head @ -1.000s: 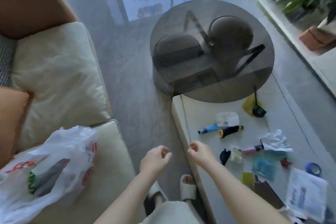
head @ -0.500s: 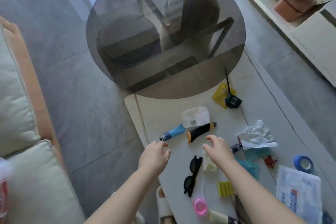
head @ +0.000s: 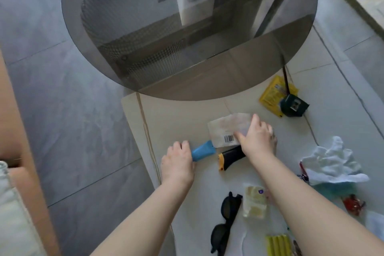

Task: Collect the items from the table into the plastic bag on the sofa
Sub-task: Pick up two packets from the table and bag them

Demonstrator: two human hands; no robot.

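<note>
Sofa point(head: 18, 224): a pale cushion and tan edge show at the far left; no bag is in sight from here.
Left hand point(head: 178, 165): down at the near left edge of the white table point(head: 176, 118), fingers curled over the end of the blue tube point(head: 202, 150); I cannot tell whether it has really closed around it.
Blue tube: lying flat, its far end tucked under the white packet point(head: 226, 129).
White packet: flat on the table with its barcode facing up, just below the round smoked-glass table point(head: 187, 33).
Right hand point(head: 258, 138): resting on the packet's right part, fingers spread and fairly straight, thumb beside the barcode.
Black and yellow handle point(head: 230, 157): just under the packet, its right end hidden by the right hand.
Sunglasses point(head: 225, 222): nearer, between the two forearms.
Crumpled white cloth point(head: 330, 162): well to the right, apart from the hands.
Yellow packet point(head: 272, 93): far right, with a dark green tape measure point(head: 294, 106) on its corner.
</note>
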